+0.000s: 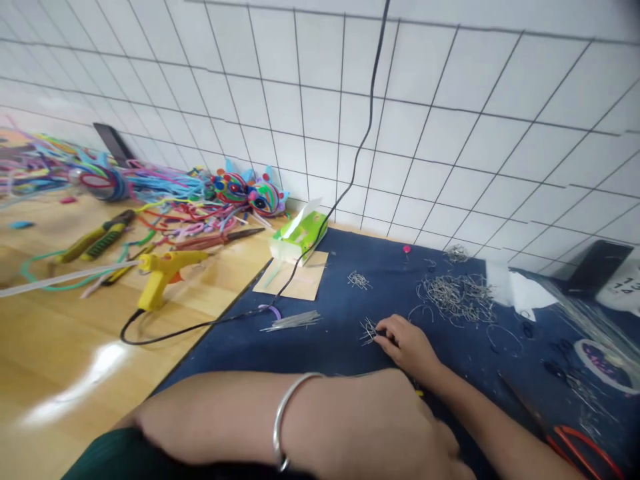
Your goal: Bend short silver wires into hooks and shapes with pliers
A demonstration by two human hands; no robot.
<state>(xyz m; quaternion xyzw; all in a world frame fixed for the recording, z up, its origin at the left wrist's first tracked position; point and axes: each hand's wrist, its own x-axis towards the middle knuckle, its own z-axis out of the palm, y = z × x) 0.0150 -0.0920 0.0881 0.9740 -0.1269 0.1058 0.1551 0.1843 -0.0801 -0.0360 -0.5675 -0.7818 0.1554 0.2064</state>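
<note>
My right hand (403, 341) reaches onto the dark blue mat (240, 353), thumb and forefinger pinching at the edge of a small pile of bent wire pieces (369, 331). My left hand (395, 427), with a silver bangle (281, 420) on its wrist, crosses the foreground close to the camera. Its fingers curl in, mostly out of sight, and whatever they hold is hidden. A bit of yellow (419, 393) shows just beyond it. Another small wire pile (359, 279) lies farther back, and a bundle of straight wires (293, 321) to the left.
A large tangle of wire (457, 297) lies right of my right hand. Orange-handled scissors (575, 440) are at lower right. Left of the mat are a yellow glue gun (159, 277) with a black cord (200, 327), pliers (103, 239), a tissue pack (300, 237) and colourful craft balls (267, 198).
</note>
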